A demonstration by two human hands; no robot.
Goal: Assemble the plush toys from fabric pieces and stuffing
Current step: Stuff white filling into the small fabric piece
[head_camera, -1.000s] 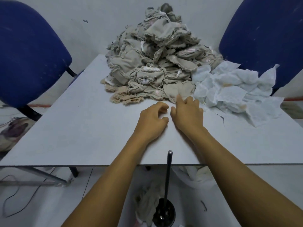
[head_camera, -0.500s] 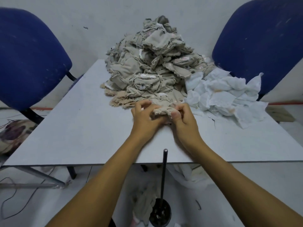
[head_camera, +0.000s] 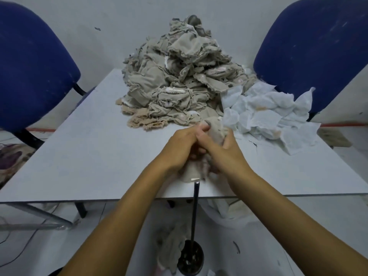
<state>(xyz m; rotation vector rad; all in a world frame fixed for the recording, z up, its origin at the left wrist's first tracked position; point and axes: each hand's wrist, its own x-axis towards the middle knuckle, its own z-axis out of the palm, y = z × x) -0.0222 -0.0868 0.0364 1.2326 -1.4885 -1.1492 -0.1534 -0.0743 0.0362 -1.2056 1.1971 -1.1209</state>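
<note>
Head view, hands: left hand [head_camera: 182, 148] and right hand [head_camera: 223, 154] both curl round one beige fabric piece [head_camera: 194, 173], held at the table's [head_camera: 89, 156] near edge above an upright black rod [head_camera: 194, 212].
Risk: the piece may snag or slip off past the rod tip.
Containers: a dark round base [head_camera: 190, 259] on the floor holds the rod; anything else inside cannot be told.
Supply: fabric pile [head_camera: 175, 80] lies behind.

Two hands meet over the counter [head_camera: 99, 156]: the left hand [head_camera: 179, 148] and the right hand [head_camera: 225, 154], both gripping one beige fabric piece [head_camera: 214, 130]. Behind them on the counter is one tall heap of beige fabric pieces [head_camera: 179, 82], too many and too tangled to count, and to its right one pile of white sheets [head_camera: 268, 116]. Two blue chairs flank the counter, one on the left [head_camera: 29, 72] and one on the right [head_camera: 310, 46]. One black rod [head_camera: 194, 214] rises from one round base [head_camera: 190, 259] below the counter's near edge.
</note>
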